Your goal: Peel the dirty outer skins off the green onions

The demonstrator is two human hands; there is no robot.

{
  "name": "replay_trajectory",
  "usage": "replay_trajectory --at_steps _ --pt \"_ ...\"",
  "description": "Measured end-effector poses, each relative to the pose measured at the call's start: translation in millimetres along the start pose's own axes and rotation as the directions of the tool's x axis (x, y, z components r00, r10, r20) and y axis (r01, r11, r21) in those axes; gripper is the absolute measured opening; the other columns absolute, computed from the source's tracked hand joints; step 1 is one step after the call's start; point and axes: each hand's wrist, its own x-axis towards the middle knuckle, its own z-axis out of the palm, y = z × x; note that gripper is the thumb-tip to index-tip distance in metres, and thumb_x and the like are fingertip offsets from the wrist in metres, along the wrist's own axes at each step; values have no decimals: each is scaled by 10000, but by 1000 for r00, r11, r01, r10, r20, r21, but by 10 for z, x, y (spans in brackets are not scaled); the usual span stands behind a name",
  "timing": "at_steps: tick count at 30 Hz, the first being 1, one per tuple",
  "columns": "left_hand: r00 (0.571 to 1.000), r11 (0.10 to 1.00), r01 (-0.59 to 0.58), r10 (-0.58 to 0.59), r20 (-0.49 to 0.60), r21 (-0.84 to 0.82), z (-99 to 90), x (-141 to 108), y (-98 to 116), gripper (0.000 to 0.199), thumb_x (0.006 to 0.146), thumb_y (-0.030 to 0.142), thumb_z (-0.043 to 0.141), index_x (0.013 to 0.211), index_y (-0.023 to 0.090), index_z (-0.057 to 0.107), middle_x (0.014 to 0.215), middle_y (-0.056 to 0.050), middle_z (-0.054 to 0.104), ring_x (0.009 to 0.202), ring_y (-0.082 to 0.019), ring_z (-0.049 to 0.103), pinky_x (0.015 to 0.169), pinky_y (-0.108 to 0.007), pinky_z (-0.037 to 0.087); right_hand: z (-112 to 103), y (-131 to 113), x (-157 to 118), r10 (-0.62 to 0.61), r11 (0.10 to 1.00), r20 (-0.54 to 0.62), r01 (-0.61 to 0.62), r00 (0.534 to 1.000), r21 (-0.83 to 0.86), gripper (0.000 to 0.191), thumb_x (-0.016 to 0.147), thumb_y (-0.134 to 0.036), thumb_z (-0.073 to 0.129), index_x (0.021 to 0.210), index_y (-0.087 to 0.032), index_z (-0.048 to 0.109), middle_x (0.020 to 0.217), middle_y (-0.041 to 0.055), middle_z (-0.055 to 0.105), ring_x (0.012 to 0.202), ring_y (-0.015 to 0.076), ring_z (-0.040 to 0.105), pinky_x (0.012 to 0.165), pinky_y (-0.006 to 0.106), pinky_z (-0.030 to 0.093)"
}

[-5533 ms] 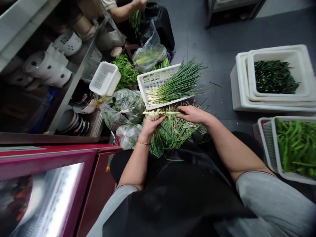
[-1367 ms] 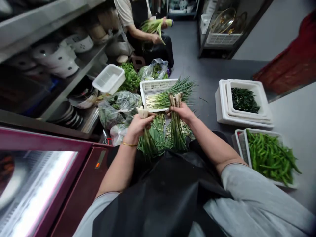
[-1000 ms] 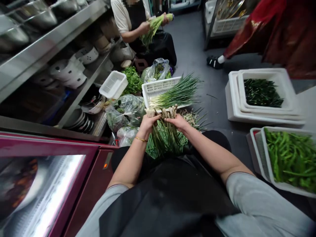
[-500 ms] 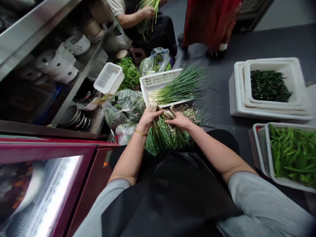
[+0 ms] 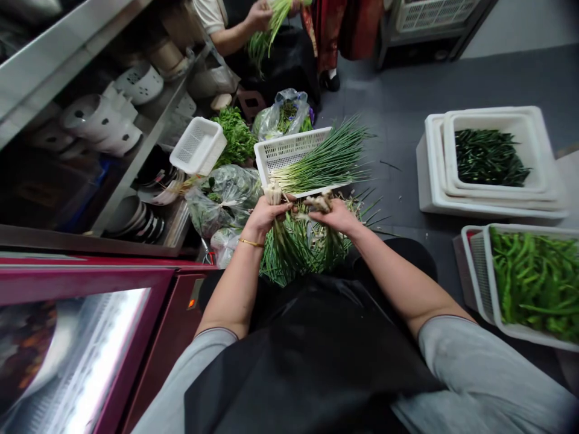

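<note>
Dark grey floor (image 5: 393, 132) runs beneath our work, past the black apron (image 5: 298, 355) over our lap. Our left hand (image 5: 261, 218) is closed around a trimmed scallion bunch (image 5: 274, 193), white ends up and green tops hanging down. Just beside it, our right hand (image 5: 338, 217) has its fingers curled closed on a rooty scallion bunch (image 5: 321, 201), brownish ends showing. Under both lies a green heap (image 5: 296, 241). Just beyond our hands, a slotted white basket (image 5: 289, 143) holds more scallions (image 5: 323, 158), tops over its rim. Well to our right are green peppers (image 5: 534, 280) in a crate and stacked white tubs (image 5: 427, 178) with dark green pieces (image 5: 491, 157) in the top one. Farthest off, a seated person (image 5: 233, 39) holds pale green stalks (image 5: 278, 21), near someone in red (image 5: 328, 30).
</note>
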Motion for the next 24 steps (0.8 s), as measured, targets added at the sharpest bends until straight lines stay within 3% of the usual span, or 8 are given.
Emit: replay_trajectory --at_steps 2,3,6,9,12,14,19,24 --pt "1000 1000 2 -2 16 -2 54 36 0 431 543 292 864 892 100 700 670 -58 668 545 -119 572 422 -195 319 128 -39 -58 53 999 165 -50 985 -20 183 607 -311 759 643 -157 666 624 -4 614 648 155 578 696 286 489" --pt "1000 1000 5 -5 7 2 77 52 -4 447 544 295 864 913 102 702 678 -52 669 528 -108 557 420 -196 324 177 -51 -75 72 997 191 -66 979 -34 186 596 -300 762 602 -158 642 577 -18 578 605 136 545 663 273 476" --pt "993 1000 -6 9 -115 31 127 59 -53 531 554 317 858 1016 114 693 701 -27 667 455 -58 469 402 -197 307 236 -37 -75 110 993 144 -115 983 23 187 618 -305 747 607 -156 635 531 -38 533 533 105 485 604 260 456" --pt "971 996 -38 56 -234 81 174 -19 -177 530 565 342 854 1019 123 691 698 1 645 417 -30 393 388 -200 285 204 33 -34 155 966 43 -161 987 201 251 599 -340 777 712 -137 680 612 -7 614 559 117 533 619 279 488" --pt "983 994 1 19 -181 112 231 -116 -325 422 557 352 855 865 111 697 610 22 584 425 -42 392 396 -209 299 169 109 2 180 936 -33 -160 983 315 337 529 -357 834 735 -130 692 703 33 687 634 148 602 688 313 524" --pt "990 993 26 -9 -144 113 262 -141 -395 389 532 340 863 785 106 684 554 32 541 432 -53 400 401 -215 304 159 140 12 184 928 -20 -167 983 332 364 497 -374 855 713 -133 688 702 38 697 648 161 621 702 326 534" --pt "995 999 23 -18 -96 44 303 -87 -446 418 538 331 860 851 110 693 527 52 495 422 -48 370 406 -216 273 156 134 -20 150 936 -40 -128 988 328 410 520 -439 841 758 -138 694 749 47 707 683 167 638 711 315 537" --pt "995 995 97 -97 5 -12 243 -89 -449 433 515 275 858 887 113 706 540 52 492 440 -51 385 425 -210 281 99 118 -62 132 977 -36 -124 991 172 351 565 -449 810 673 -153 656 668 29 651 634 156 596 641 292 519"
